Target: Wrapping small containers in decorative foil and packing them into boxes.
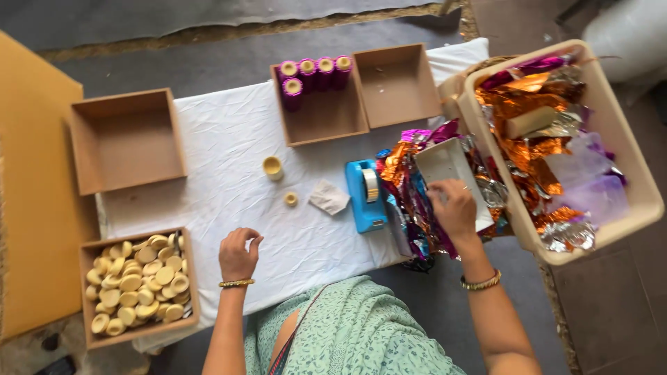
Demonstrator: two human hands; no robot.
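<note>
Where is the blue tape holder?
The blue tape dispenser sits on the white cloth, right of centre, between a crumpled paper scrap and the shiny foil pile.

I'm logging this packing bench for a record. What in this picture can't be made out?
- Head view: whether the left hand pinches anything; curled fingers hide it.
- What the right hand grips at the white tray; the hand covers it.
- The yellow board: cut off by the left edge.

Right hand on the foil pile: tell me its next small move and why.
Probably pinch one sheet from the foil pile and lift it clear. The right hand rests fingers-down on the foil beside the white tray, while the left hand hovers curled over the white cloth, seemingly empty.
</note>
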